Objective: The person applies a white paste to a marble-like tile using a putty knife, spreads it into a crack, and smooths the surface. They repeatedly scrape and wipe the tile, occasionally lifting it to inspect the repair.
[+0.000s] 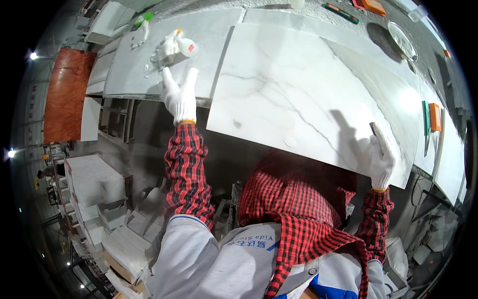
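Observation:
My left hand (180,97), in a white knit glove, is open, thumb and fingers apart, by the front edge of a grey-white slab (214,45). Just beyond its fingertips lie a crumpled white cloth or bag (168,49) and a white round-ended container (188,47) with a red mark. My right hand (382,157), gloved too, is over the right front part of a large white marble slab (279,74) with grey veins. Its fingers are stretched out, casting a shadow on the slab. Something dark shows at its fingertip; I cannot tell whether it is dirt or a small object.
At the far edge lie a green-and-black tool (341,13), an orange box (373,6) and a clear round dish (402,41). Another orange item (435,117) sits at the right. A reddish-brown board (68,94) and stacked pale slabs (94,184) stand left.

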A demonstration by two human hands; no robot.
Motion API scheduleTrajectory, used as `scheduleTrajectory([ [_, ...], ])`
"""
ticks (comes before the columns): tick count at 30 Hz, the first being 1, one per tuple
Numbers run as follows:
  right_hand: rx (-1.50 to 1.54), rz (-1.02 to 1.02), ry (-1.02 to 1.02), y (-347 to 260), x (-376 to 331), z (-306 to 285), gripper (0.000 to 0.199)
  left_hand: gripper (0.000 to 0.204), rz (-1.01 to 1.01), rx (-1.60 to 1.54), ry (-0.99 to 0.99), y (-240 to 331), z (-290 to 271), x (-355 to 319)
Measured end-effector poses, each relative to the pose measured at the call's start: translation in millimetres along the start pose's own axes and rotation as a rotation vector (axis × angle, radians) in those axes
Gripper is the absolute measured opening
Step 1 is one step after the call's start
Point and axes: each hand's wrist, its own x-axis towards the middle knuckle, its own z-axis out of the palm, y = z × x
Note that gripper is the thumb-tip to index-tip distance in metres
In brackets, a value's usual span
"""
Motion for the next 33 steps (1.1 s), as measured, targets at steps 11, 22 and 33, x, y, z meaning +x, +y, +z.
scheduleTrajectory([
  [11, -0.016, -0.007, 0.050, -9.6, 8.2, 0.2, 0.030, 0.070, 0.155, 0.058, 0.010, 4.6, 40.6, 61.3],
  [22, 0.434, 0.083, -0.055, 53.3, -1.9, -4.4, 0.050, 0.016, 0.183, -0.284, -0.344, 53.3, -87.0, -125.1],
  [33, 0.124, 0.170, -0.037, 46.8, -4.9, -6.6, 0.039, 0.028, -0.140, -0.479, -0.758, 65.5, -94.3, -218.9],
])
